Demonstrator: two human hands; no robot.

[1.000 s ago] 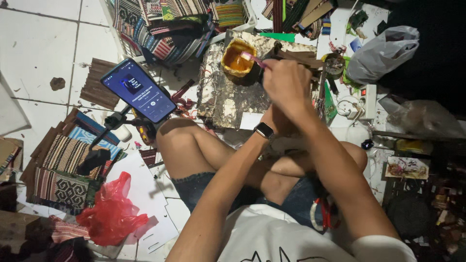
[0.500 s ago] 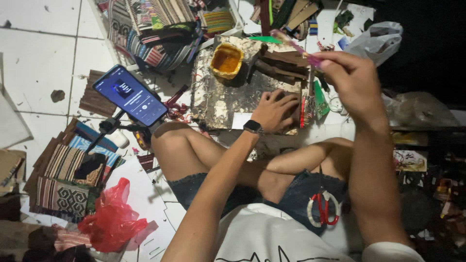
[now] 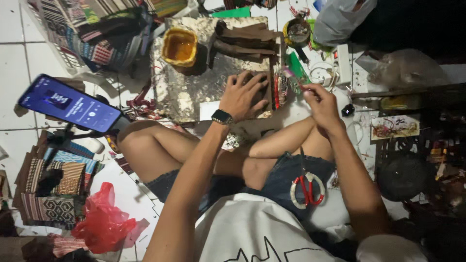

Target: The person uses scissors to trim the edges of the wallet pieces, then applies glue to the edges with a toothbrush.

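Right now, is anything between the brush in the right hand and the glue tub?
Yes: the left hand lies flat on a brown piece between the brush and the tub; dark strips lie beside it.

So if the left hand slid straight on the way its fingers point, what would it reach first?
Probably the stacked dark brown pieces at the board's far edge. The left hand lies flat on a brown piece, fingers pointing up-frame. Depth is hard to judge.

The right hand (image 3: 321,103) has dropped from raised (brush (image 3: 291,75) in its grip) to beside the board (image 3: 194,92)
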